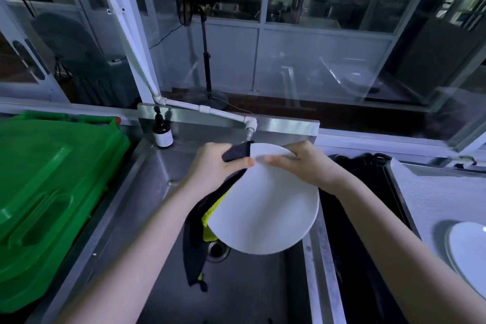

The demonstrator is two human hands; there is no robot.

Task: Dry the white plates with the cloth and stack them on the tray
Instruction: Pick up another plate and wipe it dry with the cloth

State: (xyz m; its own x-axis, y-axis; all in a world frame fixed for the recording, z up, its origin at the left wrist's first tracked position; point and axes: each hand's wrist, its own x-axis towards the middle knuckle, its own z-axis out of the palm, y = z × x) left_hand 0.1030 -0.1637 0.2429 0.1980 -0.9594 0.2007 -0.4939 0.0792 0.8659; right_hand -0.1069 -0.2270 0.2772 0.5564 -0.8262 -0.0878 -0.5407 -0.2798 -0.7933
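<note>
I hold a white plate (pixel 265 205) tilted over the steel sink (pixel 157 192). My right hand (pixel 302 163) grips its far rim, thumb on the face. My left hand (pixel 213 166) pinches a black and yellow cloth (pixel 196 239) against the plate's upper left edge. The cloth wraps over the rim and hangs down behind the plate toward the drain. At the far right, white plates (pixel 470 252) lie stacked on a grey tray (pixel 434 192), cut off by the frame edge.
A green plastic bin (pixel 52 187) fills the left side. A brown soap bottle (pixel 163 132) stands at the sink's back left corner. The white pipe tap (pixel 249 126) ends just above the plate. A black rack (pixel 363 218) lies between sink and tray.
</note>
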